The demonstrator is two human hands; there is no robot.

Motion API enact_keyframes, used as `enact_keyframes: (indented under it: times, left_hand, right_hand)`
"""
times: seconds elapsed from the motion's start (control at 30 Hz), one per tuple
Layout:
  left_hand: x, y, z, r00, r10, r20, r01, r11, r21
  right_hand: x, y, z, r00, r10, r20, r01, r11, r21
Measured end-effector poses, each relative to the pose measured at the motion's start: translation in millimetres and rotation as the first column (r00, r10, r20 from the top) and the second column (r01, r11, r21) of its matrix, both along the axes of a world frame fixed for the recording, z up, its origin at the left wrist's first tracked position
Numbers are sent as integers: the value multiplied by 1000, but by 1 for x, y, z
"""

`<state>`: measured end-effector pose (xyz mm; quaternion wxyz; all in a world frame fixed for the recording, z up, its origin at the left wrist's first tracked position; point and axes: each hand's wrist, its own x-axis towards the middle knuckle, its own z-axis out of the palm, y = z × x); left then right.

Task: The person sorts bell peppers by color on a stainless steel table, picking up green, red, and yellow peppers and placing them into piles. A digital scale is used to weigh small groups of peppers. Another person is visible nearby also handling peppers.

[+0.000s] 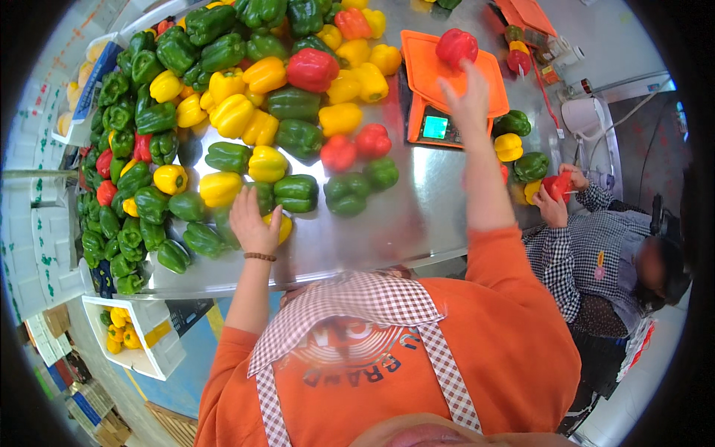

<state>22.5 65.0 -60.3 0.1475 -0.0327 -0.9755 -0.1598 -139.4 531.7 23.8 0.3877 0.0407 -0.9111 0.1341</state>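
My left hand [254, 223] rests spread over bell peppers near the table's front edge, its fingertips at a green bell pepper [261, 193]. A yellow bell pepper [285, 228] is partly hidden behind its thumb. My right hand [470, 95] reaches over the orange tray [427, 61] of a digital scale [416, 120]. Its fingers are apart, their tips at the lower edge of a red bell pepper [456, 44] on the tray; the hand is slightly blurred. Between my hands lie two red bell peppers [373, 140] and two green bell peppers [346, 194].
A large heap of green, yellow and red peppers [229, 50] covers the table's left side. At right a co-worker's hands [552, 209] hold a red pepper [557, 187]. More peppers [508, 147] lie beside the scale. A white foam box [162, 349] with yellow peppers stands below the table.
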Motion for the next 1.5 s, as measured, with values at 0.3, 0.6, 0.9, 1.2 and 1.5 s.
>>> enact_keyframes:
  times: [0.3,0.6,0.9,1.2,1.5]
  left_hand:
    - [0,-1,0,999,8,44,-8,1000,-1]
    - [0,-3,-3,1000,-22,-5,22,1000,15]
    - [0,-3,-1,999,-8,37,8,1000,2]
    - [0,-4,-1,1000,-14,14,13,1000,27]
    - [-1,-2,0,1000,-24,-12,24,1000,16]
  right_hand:
    - [154,-125,-71,770,391,505,23,773,-634]
    - [122,-60,-24,854,442,276,75,420,-905]
    - [-50,12,17,928,-110,357,231,920,-318]
    - [-141,119,-4,860,-283,424,486,707,-514]
    - [-120,84,0,895,25,445,403,381,-832]
